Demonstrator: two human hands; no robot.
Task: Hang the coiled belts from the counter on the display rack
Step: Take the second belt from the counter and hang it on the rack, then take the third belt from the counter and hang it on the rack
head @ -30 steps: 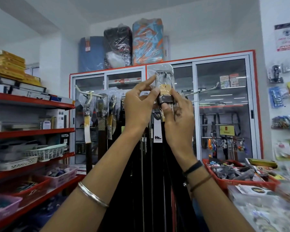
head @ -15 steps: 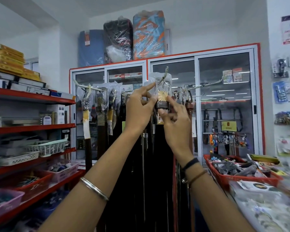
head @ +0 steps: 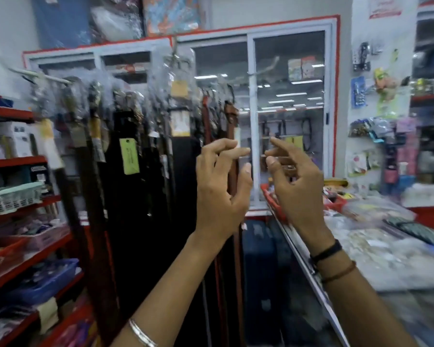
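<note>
A black belt [head: 183,171] in a clear sleeve with a yellow tag hangs from a rack hook [head: 175,50] among several dark and brown belts. My left hand [head: 221,186] and my right hand [head: 293,181] float side by side below and right of that belt, both empty, fingers loosely curled and apart. They touch no belt. The rack arm [head: 42,76] at the left carries more wrapped buckles. The whole view is blurred by motion. I cannot pick out coiled belts on the counter.
Red shelves [head: 15,162] with baskets line the left. A glass-front cabinet [head: 288,116] stands behind the rack. The counter [head: 386,251] on the right holds plastic-wrapped goods and a red tray [head: 273,201]. Packets hang on the right wall [head: 361,136].
Both hands let go of the belt's buckle on the hook and dropped down and to the right. The camera swung right and lower; the belt stays hanging.
</note>
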